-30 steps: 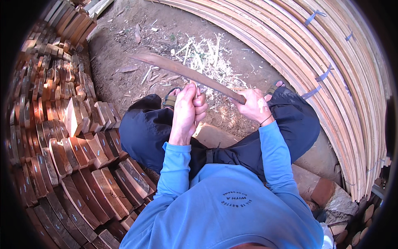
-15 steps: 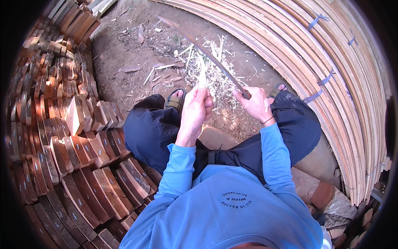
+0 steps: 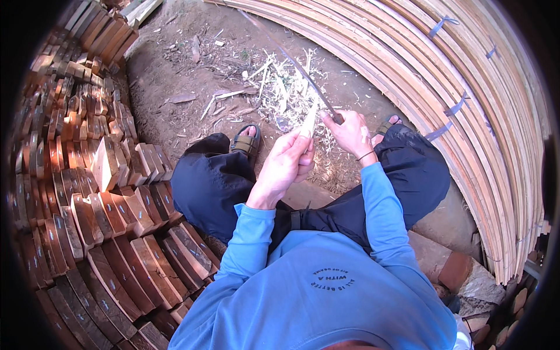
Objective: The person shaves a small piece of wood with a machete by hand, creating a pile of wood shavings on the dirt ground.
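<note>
My left hand [image 3: 284, 166] is closed round a pale, pointed piece of wood [image 3: 310, 121], its tip slanting up and to the right. In my right hand [image 3: 353, 134] is the handle of a machete [image 3: 307, 79]. The long, thin dark blade runs away up and to the left, passing close to the wood's tip; whether they touch I cannot tell. Most of the wood's lower end is hidden in my left fist. A heap of pale wood shavings [image 3: 284, 96] lies on the dirt beyond both hands.
Stacks of reddish-brown wood blocks [image 3: 111, 268] line the left side. Long, curved pale wood strips [image 3: 385, 64], tied with blue bands [image 3: 443, 24], sweep across the right. My sandalled feet [image 3: 246, 143] flank the shavings on the dirt ground [image 3: 163, 116]. Bricks [image 3: 455, 271] lie at lower right.
My left hand has shifted right with the wood, which now tilts to the right. My right hand has moved slightly left and up, and the machete blade sits closer to the wood.
</note>
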The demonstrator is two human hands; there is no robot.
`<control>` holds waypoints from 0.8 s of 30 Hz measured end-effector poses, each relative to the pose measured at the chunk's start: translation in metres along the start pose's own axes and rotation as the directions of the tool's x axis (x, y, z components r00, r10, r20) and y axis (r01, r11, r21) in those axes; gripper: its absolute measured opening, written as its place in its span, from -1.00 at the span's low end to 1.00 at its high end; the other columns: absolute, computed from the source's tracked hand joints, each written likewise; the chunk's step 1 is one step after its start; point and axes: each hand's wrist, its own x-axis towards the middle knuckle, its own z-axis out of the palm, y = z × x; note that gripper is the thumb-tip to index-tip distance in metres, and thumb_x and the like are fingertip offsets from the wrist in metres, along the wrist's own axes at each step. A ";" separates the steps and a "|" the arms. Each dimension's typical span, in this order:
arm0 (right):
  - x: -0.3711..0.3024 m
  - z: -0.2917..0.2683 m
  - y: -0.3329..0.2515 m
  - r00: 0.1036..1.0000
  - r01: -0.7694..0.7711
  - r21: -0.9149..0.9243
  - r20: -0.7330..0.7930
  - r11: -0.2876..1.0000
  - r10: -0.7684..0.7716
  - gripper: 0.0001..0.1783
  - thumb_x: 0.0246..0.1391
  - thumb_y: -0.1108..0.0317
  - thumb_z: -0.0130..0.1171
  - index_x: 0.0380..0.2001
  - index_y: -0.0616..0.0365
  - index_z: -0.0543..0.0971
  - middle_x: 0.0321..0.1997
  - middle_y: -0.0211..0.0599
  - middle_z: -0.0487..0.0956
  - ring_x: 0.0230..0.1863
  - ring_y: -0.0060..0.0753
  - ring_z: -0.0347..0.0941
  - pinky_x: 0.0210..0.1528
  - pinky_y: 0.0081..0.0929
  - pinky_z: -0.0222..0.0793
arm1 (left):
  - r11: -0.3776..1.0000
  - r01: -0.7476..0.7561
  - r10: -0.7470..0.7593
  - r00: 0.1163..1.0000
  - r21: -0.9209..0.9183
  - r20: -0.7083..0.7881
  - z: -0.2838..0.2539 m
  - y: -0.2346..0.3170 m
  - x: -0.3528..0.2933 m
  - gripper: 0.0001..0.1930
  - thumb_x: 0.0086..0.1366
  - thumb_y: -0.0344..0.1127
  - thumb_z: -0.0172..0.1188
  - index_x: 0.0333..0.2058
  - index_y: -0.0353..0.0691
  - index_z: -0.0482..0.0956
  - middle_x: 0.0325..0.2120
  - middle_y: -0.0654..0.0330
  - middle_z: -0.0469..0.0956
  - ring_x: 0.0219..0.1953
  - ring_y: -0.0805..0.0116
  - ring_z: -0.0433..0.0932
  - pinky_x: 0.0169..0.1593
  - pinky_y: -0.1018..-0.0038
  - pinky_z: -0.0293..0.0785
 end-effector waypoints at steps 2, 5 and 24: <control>0.001 -0.002 0.001 0.989 -0.137 0.009 0.049 0.991 0.136 -0.45 0.18 -0.15 0.25 -0.39 0.23 0.70 -0.60 -0.05 0.56 -0.50 -0.11 0.52 -0.33 -0.14 0.38 | 0.987 -0.068 0.078 0.995 0.147 -0.065 -0.001 -0.001 0.005 -0.71 0.61 -0.11 -0.07 -0.31 -0.12 0.36 -0.59 0.50 0.18 -0.63 0.69 0.05 -0.58 0.62 -0.02; -0.003 -0.001 0.008 0.984 -0.162 0.009 0.081 0.987 0.160 -0.46 0.18 -0.14 0.26 -0.38 0.22 0.70 -0.61 -0.09 0.59 -0.53 -0.16 0.54 -0.36 -0.17 0.38 | 0.717 -0.166 0.437 0.863 0.677 -0.252 -0.017 -0.008 0.013 -0.67 0.59 -0.11 -0.07 -0.27 -0.24 0.46 -0.62 0.28 0.42 -0.60 0.47 0.39 -0.48 0.40 0.32; -0.033 -0.018 0.006 0.955 0.235 -0.037 0.197 0.971 -0.223 -0.75 0.08 0.20 0.30 -0.41 0.19 0.69 -0.54 0.02 0.59 -0.46 0.11 0.56 -0.32 -0.11 0.43 | 0.992 -0.090 0.113 0.938 0.084 -0.327 -0.011 0.004 0.006 -0.68 0.62 -0.06 -0.09 -0.33 -0.10 0.32 -0.64 0.48 0.15 -0.72 0.70 0.00 -0.70 0.64 -0.10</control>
